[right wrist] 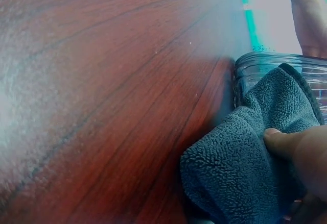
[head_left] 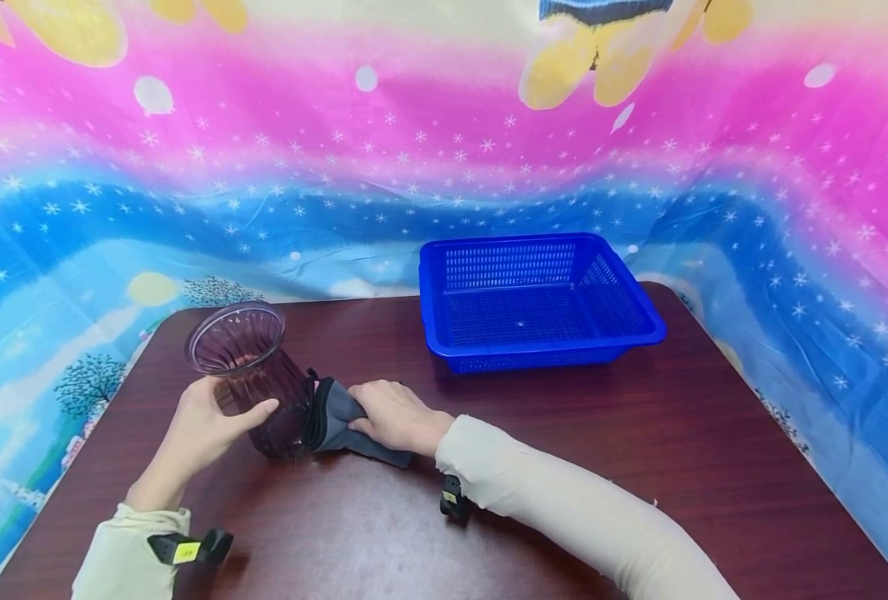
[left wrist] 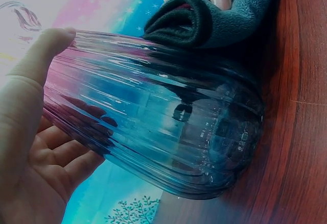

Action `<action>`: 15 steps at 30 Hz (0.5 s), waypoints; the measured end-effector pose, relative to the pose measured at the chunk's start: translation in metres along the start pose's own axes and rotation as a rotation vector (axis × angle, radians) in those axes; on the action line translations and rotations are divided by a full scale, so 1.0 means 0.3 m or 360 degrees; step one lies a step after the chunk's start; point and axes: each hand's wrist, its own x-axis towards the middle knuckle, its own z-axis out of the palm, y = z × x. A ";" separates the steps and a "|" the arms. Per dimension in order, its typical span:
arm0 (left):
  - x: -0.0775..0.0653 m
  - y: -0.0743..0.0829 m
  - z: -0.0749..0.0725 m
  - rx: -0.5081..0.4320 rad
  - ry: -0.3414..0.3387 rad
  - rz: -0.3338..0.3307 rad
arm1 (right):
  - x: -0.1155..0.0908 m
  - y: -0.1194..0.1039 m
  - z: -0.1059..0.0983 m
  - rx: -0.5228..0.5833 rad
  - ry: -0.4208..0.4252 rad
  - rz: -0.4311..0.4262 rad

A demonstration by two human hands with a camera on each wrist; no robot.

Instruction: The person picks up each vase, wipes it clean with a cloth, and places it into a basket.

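Note:
A ribbed, purple-tinted glass vase (head_left: 274,400) with a flared rim leans slightly to the left, its base at the table. Round its upper body, just under the rim, the left hand (head_left: 207,421) grips it, thumb in front and fingers behind. The right hand (head_left: 398,415) pinches a folded grey cloth (head_left: 338,421) against the vase's right side. In the left wrist view the cloth (left wrist: 235,22) with its dark edge lies along the glass. Thick terry pile shows on the cloth (right wrist: 240,168) in the right wrist view, near the vase's base.
A blue perforated plastic basket (head_left: 541,333) stands at the back right of the dark wooden table (head_left: 383,525). Behind the table hangs a colourful printed curtain (head_left: 444,167). Each wrist carries a small black camera strap.

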 end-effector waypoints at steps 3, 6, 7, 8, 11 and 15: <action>-0.001 0.000 0.000 -0.0009 -0.0013 -0.0007 | -0.001 -0.001 -0.004 0.0008 0.0017 -0.0009; -0.001 0.000 -0.001 -0.0011 -0.0023 -0.0017 | -0.002 -0.002 -0.010 0.0010 0.0033 -0.0023; -0.002 -0.001 -0.002 -0.0008 -0.0023 -0.0020 | -0.002 -0.003 -0.011 0.0012 0.0039 -0.0028; -0.002 -0.001 -0.002 -0.0005 -0.0023 -0.0022 | -0.002 -0.004 -0.013 0.0015 0.0042 -0.0033; -0.001 -0.003 -0.002 0.0010 -0.0016 -0.0023 | 0.000 -0.008 -0.020 0.0026 0.0060 -0.0043; -0.001 -0.005 -0.001 0.0015 -0.0016 -0.0025 | 0.003 -0.015 -0.035 0.0048 0.0086 -0.0042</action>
